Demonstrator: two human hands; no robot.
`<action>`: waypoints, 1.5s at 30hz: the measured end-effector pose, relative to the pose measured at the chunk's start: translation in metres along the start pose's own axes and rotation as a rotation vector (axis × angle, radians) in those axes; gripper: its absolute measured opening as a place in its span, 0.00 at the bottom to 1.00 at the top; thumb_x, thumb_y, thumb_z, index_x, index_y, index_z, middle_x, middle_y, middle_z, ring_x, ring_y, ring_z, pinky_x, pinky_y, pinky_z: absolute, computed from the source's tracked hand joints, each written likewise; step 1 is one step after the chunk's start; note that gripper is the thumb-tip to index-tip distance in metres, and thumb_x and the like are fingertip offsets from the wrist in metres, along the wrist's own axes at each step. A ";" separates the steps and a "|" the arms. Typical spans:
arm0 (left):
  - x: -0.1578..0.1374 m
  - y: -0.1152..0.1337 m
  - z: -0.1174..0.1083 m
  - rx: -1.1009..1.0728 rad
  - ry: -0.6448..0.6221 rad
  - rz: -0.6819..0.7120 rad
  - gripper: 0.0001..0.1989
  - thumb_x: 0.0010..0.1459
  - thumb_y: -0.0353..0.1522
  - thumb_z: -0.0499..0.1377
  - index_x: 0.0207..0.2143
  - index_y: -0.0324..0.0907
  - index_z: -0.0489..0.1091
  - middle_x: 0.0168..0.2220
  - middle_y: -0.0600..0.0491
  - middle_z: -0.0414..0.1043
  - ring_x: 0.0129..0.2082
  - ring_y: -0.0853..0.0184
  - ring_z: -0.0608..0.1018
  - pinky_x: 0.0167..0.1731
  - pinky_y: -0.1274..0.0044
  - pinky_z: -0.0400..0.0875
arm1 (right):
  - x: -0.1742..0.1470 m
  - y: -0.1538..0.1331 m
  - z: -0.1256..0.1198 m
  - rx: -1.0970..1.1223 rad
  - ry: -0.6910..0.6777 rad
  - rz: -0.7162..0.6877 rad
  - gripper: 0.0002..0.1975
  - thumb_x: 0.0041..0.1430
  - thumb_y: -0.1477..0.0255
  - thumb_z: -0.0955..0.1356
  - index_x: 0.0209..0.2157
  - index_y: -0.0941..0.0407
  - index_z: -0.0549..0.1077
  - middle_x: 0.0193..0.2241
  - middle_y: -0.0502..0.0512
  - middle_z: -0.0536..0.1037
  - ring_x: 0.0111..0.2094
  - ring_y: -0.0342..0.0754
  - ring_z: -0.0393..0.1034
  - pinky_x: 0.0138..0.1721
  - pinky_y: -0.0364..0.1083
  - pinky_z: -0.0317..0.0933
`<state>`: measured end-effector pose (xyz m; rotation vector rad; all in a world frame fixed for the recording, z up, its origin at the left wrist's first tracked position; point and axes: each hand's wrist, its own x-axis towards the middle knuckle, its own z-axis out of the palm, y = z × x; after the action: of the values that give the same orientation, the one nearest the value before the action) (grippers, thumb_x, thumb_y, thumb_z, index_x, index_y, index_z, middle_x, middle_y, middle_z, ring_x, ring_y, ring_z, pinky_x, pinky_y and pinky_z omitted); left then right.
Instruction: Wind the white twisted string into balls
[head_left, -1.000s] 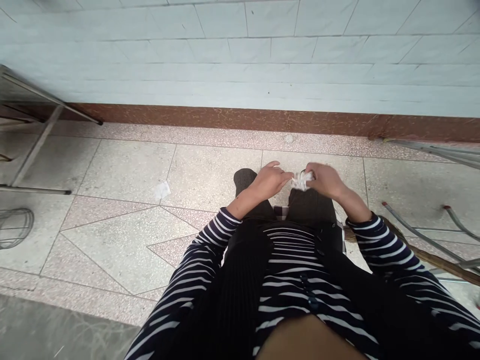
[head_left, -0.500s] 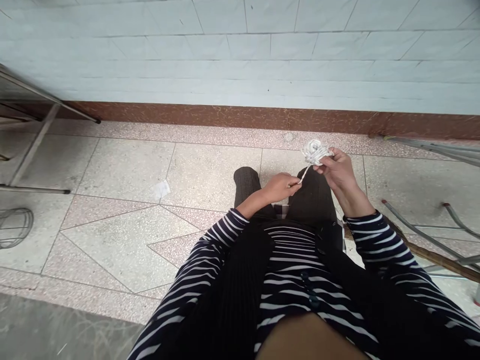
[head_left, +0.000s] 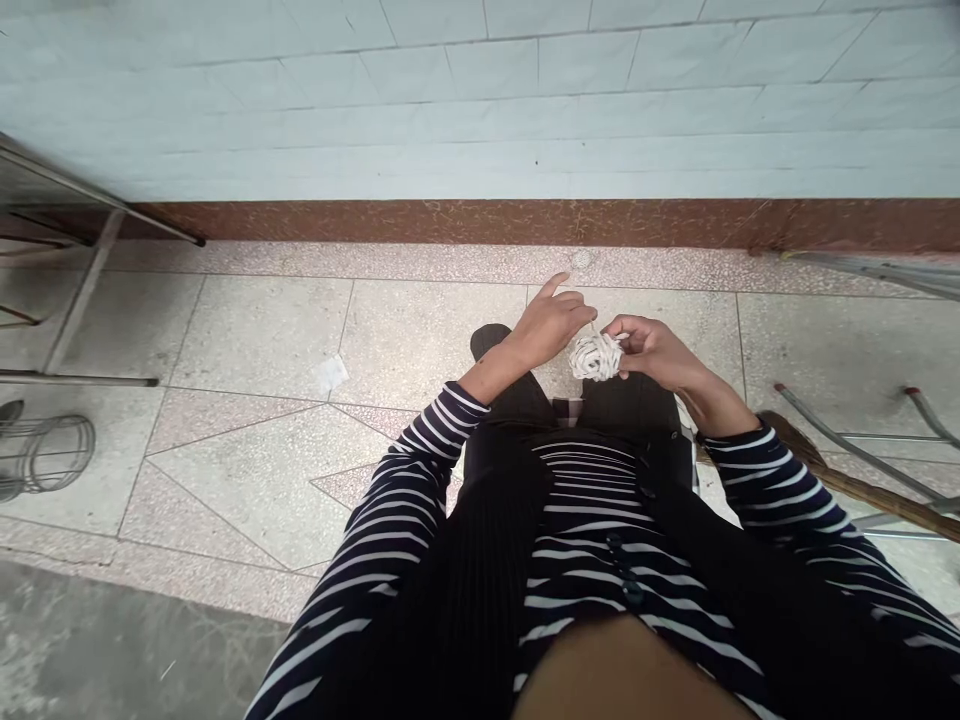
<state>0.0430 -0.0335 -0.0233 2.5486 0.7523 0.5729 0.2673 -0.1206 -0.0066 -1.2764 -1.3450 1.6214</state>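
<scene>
A white coiled bundle of cord (head_left: 596, 357), shaped like a rosette, is in front of my knees. My right hand (head_left: 654, 352) is closed on its right side, thumb and fingers pinching the edge. At the upper left of the bundle, my left hand (head_left: 551, 325) has its lower fingers curled in on the short cord strand that rises from the coil. The index finger of that hand points up and away. My dark trousers (head_left: 517, 400) lie below both hands.
A tiled wall (head_left: 465, 130) with a brown skirting (head_left: 360, 222) runs ahead. Metal frame legs (head_left: 90, 290) and a wire basket (head_left: 56, 455) stand left. On the right are a broom (head_left: 862, 490) and metal legs (head_left: 825, 430). A white scrap (head_left: 330, 373) lies on the floor.
The cord bundle has come down and left, nearer my left hand, its coiled face turned. My left hand has risen, index finger now raised, and the strand between the hands looks shorter.
</scene>
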 end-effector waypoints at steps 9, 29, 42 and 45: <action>-0.011 0.011 0.044 -0.258 -0.141 -0.222 0.16 0.79 0.33 0.53 0.43 0.42 0.80 0.46 0.51 0.87 0.50 0.65 0.86 0.78 0.59 0.60 | 0.000 -0.030 -0.033 0.249 0.490 -0.267 0.29 0.44 0.54 0.85 0.38 0.51 0.71 0.30 0.49 0.78 0.25 0.45 0.71 0.21 0.43 0.63; -0.015 -0.013 0.026 -0.131 -0.036 -0.169 0.15 0.79 0.33 0.55 0.54 0.42 0.82 0.53 0.46 0.87 0.54 0.62 0.87 0.77 0.55 0.62 | -0.020 -0.040 -0.017 0.073 0.010 0.107 0.27 0.43 0.58 0.85 0.37 0.54 0.73 0.24 0.50 0.78 0.21 0.42 0.71 0.19 0.39 0.57; -0.011 0.022 0.004 0.046 -0.076 -0.048 0.20 0.80 0.35 0.50 0.41 0.42 0.80 0.31 0.53 0.80 0.34 0.66 0.81 0.74 0.57 0.66 | 0.045 -0.011 -0.035 -0.535 0.770 -0.181 0.14 0.47 0.75 0.72 0.35 0.53 0.67 0.28 0.49 0.71 0.27 0.47 0.65 0.32 0.48 0.63; -0.004 0.016 -0.009 0.127 -0.033 -0.031 0.18 0.77 0.31 0.51 0.42 0.42 0.81 0.32 0.51 0.79 0.39 0.63 0.82 0.77 0.54 0.61 | 0.041 0.010 -0.016 -0.715 0.653 -0.205 0.11 0.47 0.75 0.70 0.35 0.53 0.68 0.33 0.53 0.75 0.31 0.48 0.66 0.38 0.50 0.64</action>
<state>0.0425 -0.0457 -0.0088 2.6497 0.8401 0.4861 0.2712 -0.0805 -0.0265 -1.7841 -1.5818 0.4757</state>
